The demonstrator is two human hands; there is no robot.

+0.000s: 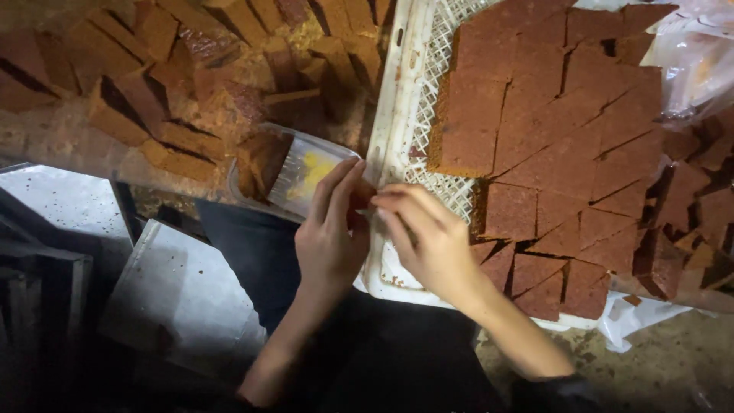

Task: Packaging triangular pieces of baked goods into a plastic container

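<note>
My left hand (330,233) and my right hand (428,237) meet at the near rim of a white plastic crate (397,115). Both pinch one small reddish-brown cake piece (362,196) between their fingertips. Just left of the fingers lies a clear plastic tray (302,176) with a brown cake piece (264,157) in it and a yellow patch on its bottom. The crate holds a large slab of brown cake squares (550,138), cut into several pieces.
Many loose brown cake pieces (176,84) lie scattered on the surface at the upper left. Clear plastic wrap (696,61) bunches at the upper right. Grey metal sheets (180,291) lie at the lower left. My dark trousers (252,252) show below the hands.
</note>
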